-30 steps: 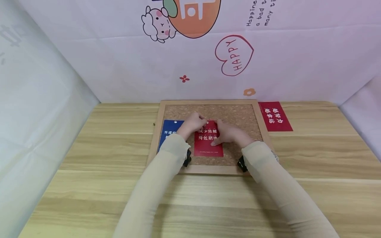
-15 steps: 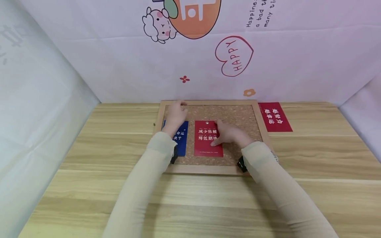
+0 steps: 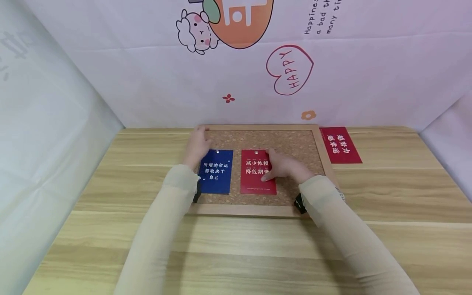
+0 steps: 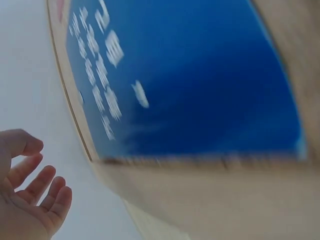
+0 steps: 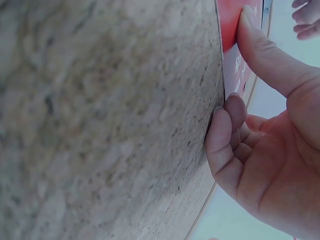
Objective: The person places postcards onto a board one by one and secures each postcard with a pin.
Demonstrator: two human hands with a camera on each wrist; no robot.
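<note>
My left hand (image 3: 197,146) is above the upper left corner of the corkboard (image 3: 291,141), fingers apart and holding nothing. Below it, a blue card (image 3: 216,180) with white characters is fixed by a small pin (image 3: 217,151) at its top edge. The blue card also fills much of the left wrist view. My right hand (image 3: 285,164) rests at the right edge of a red card (image 3: 254,183), which has a pin (image 3: 256,152) at its top. In the right wrist view the thumb (image 5: 262,50) presses on the card's face, while the bent fingertips touch the cork beside its edge.
Another red card (image 3: 341,145) lies on the wooden table (image 3: 110,196), beside the board's right frame. Behind the board rises a white cloth backdrop (image 3: 147,82) with printed drawings. White cloth also stands at both sides. Black wrist cameras are close over the board.
My left hand has left the top of the middle red card and moved left past the blue card, uncovering both. The right hand has stayed in place on the red card.
</note>
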